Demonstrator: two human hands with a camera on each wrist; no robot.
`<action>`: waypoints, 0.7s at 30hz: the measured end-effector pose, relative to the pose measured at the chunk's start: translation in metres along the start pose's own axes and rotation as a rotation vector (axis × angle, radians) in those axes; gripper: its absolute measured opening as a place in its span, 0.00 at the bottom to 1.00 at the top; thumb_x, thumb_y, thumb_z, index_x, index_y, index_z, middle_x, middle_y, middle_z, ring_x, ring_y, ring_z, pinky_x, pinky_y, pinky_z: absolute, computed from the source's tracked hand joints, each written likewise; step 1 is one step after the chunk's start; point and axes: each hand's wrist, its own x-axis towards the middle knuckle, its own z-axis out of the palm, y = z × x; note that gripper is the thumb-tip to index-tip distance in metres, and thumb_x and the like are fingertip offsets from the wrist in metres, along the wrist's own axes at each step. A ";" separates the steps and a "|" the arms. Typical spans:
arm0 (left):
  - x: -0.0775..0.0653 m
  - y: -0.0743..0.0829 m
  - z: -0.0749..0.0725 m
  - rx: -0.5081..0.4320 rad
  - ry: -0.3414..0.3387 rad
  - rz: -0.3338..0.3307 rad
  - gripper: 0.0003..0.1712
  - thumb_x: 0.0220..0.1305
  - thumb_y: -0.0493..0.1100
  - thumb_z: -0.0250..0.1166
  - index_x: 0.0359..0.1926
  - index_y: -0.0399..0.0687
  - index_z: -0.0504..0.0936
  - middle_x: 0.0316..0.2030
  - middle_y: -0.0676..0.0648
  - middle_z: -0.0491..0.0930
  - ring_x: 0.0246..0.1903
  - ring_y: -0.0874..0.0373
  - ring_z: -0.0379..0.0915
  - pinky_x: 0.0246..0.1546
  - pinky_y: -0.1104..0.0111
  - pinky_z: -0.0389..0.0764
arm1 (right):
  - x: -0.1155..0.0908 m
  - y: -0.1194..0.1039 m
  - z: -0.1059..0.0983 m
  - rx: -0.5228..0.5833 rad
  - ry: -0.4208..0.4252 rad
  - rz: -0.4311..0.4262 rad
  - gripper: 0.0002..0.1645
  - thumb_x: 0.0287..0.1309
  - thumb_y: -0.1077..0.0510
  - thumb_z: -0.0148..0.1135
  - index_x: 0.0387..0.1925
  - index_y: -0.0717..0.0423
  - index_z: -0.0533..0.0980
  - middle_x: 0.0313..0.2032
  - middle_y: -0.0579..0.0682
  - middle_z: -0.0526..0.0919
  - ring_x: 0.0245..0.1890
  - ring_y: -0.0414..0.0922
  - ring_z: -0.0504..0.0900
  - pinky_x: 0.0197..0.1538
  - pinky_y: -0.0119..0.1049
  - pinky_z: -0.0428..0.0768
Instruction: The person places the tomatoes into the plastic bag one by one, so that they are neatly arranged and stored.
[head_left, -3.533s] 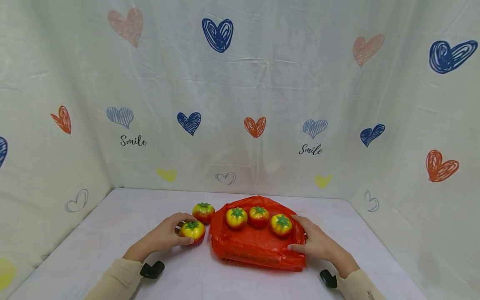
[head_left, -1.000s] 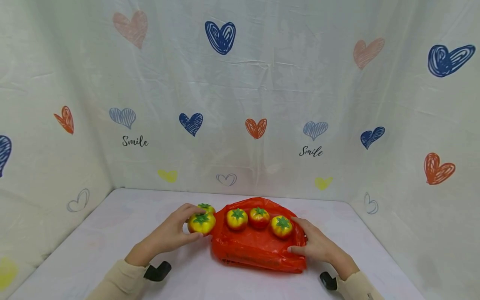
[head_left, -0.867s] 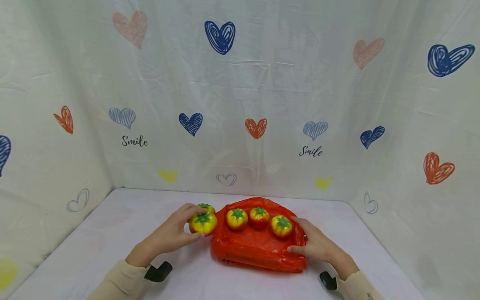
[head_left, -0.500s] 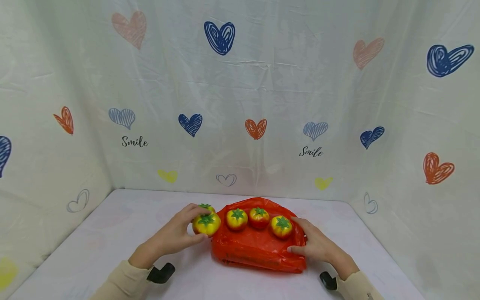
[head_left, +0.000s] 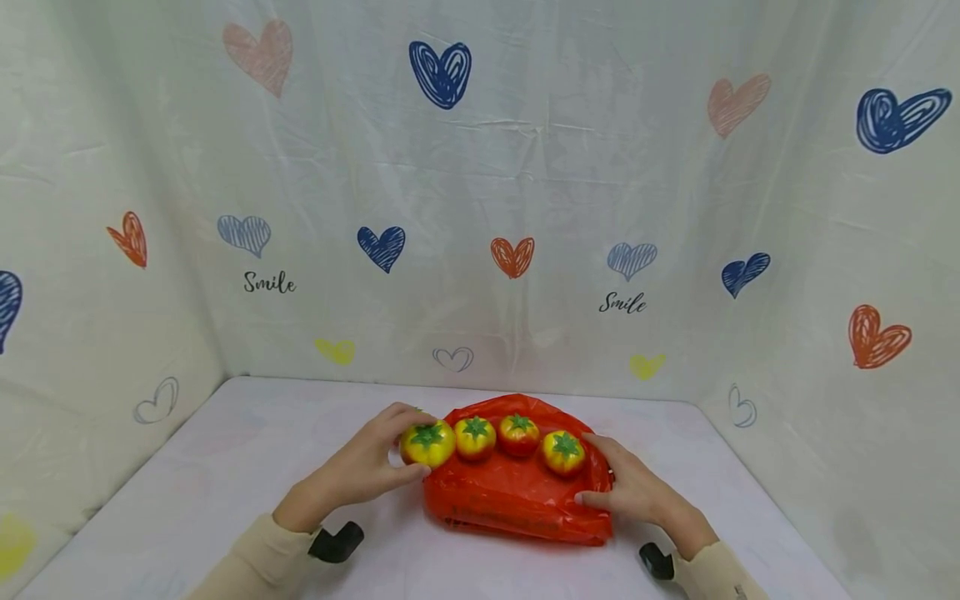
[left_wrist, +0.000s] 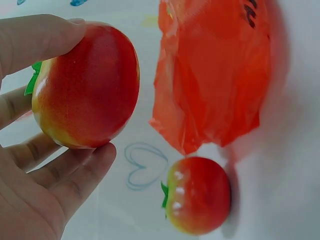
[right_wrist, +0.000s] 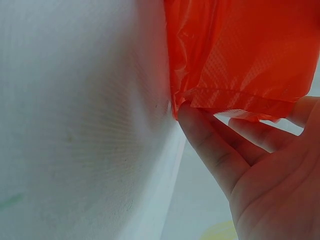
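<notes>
White worktop [head_left: 225,467]: left hand [head_left: 358,465] has fingers around a fruit [head_left: 427,446], right hand [head_left: 637,482] pinches red bag [head_left: 517,510] near far edge; bump could roll neighbouring fruits [head_left: 519,437].

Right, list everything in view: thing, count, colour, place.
Table: one, white, below.
Backdrop: one, white, around table.
Printed hearts: many, multicoloured, on backdrop.
"Smile" words: two, black, on backdrop.
Plastic bag: one, red, on table.
Tomato-like fruits: five, red, yellow and green; three in or on bag, one held, one on table left of bag.
Sleeves: two, cream, on forearms.
Wrist pieces: two, black, at wrists.
Left hand: one, bare, gripping fruit.
Right hand: one, bare, at bag's right edge.
</notes>
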 end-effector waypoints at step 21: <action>0.031 0.022 0.041 -0.064 -0.086 0.058 0.29 0.56 0.48 0.71 0.59 0.58 0.73 0.54 0.57 0.69 0.53 0.62 0.66 0.53 0.62 0.75 | 0.000 0.000 0.000 0.002 -0.004 0.007 0.57 0.39 0.36 0.73 0.69 0.47 0.59 0.66 0.50 0.64 0.64 0.54 0.64 0.59 0.61 0.68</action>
